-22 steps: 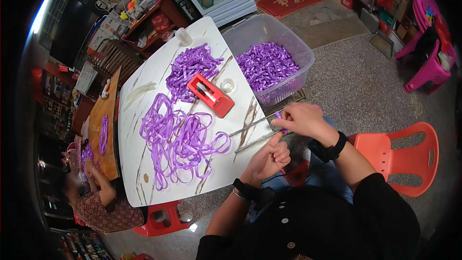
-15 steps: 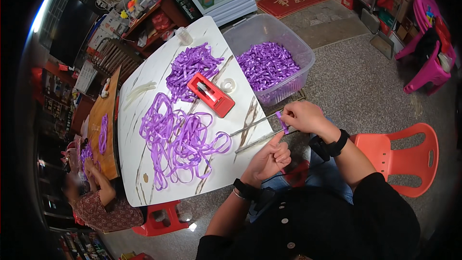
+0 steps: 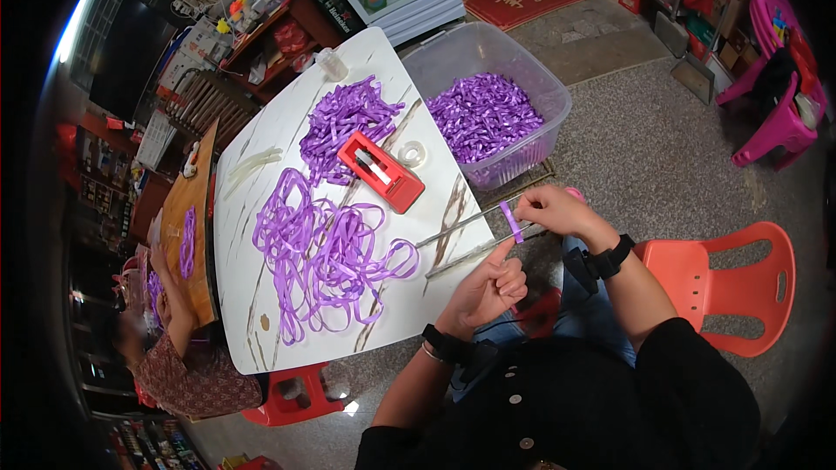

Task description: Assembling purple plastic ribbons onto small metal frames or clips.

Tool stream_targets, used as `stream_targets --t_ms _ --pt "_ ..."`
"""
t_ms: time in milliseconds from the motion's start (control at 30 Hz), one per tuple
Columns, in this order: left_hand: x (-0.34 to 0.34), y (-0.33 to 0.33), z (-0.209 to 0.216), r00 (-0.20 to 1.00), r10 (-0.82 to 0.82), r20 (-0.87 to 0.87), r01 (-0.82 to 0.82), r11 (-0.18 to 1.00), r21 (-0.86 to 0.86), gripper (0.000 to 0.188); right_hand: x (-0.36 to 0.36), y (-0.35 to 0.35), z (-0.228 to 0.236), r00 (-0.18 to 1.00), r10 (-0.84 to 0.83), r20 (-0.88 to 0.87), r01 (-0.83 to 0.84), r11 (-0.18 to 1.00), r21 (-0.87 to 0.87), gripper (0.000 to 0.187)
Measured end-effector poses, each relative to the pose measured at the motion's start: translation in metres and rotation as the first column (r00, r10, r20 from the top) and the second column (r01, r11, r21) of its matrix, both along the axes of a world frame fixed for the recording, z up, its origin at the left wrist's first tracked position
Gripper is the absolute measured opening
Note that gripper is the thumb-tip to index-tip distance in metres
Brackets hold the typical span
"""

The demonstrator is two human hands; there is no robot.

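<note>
Two parallel metal rods [image 3: 461, 228] reach from the marble-patterned table past its right edge toward me. A short purple ribbon band [image 3: 511, 223] spans them. My left hand [image 3: 494, 289] points its index finger at the band's near end, the fingertip seeming to touch it; its other fingers are curled in, with nothing visible in them. Just right of the band, my right hand [image 3: 562, 211] is closed in a pinch near the rods; what its fingertips hold is hidden. Loose purple ribbon [image 3: 326, 248] lies tangled on the table, left of the rods.
On the white table [image 3: 409, 305] stand a red tape dispenser [image 3: 383, 176], a clear tape roll [image 3: 412, 154] and a heap of folded ribbon pieces [image 3: 344, 122]. A clear plastic tub [image 3: 557, 113] holds more. An orange chair [image 3: 740, 287] stands right; a co-worker [image 3: 196, 357] sits left.
My right hand has shifted slightly right, off the ribbon band, which now shows whole across the rods. My left hand stays in place. The co-worker's arm has moved up along the wooden table.
</note>
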State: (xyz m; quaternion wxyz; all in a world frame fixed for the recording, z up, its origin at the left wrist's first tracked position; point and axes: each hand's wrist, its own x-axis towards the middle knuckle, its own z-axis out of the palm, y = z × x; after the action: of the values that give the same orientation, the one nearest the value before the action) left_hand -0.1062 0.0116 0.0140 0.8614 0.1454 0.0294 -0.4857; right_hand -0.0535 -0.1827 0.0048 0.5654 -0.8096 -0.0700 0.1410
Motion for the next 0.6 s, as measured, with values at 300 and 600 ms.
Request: stream_targets --t_ms 300,600 --pt "0.0 0.0 0.0 1.0 0.0 0.004 0.0 1.0 0.011 0.058 0.005 -0.009 -0.025 0.873 0.214 -0.438 0.044 0.861 0.507 0.015" --pt "0.001 0.0 0.001 1.0 -0.006 0.026 0.005 1.0 0.029 0.059 0.005 0.005 -0.034 0.759 0.374 -0.533 0.152 0.694 0.704 0.014"
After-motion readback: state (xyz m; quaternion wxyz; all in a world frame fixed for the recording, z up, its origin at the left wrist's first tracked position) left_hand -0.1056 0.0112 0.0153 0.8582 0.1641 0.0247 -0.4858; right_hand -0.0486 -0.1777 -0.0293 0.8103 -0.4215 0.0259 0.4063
